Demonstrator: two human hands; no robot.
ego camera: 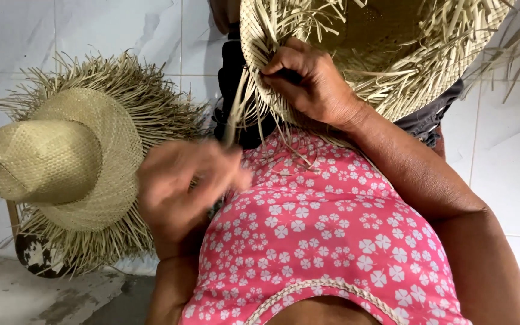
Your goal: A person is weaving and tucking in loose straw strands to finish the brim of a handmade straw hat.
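Note:
An unfinished woven straw hat [404, 54] with loose strand ends is held upside down over my lap, at the top of the view. My right hand [311, 81] grips its brim edge, fingers pinching into the weave. My left hand [182, 186] is blurred with motion, lower and to the left, closed around a thin straw strand [234, 114] that runs up to the brim. My pink flowered dress [326, 235] fills the lower middle.
A second straw hat [61, 162] with a ragged fringed brim rests at the left on a dark, worn stand [37, 256]. White tiles [507, 162] lie behind and to the right. Dark cloth [236, 78] shows under the held hat.

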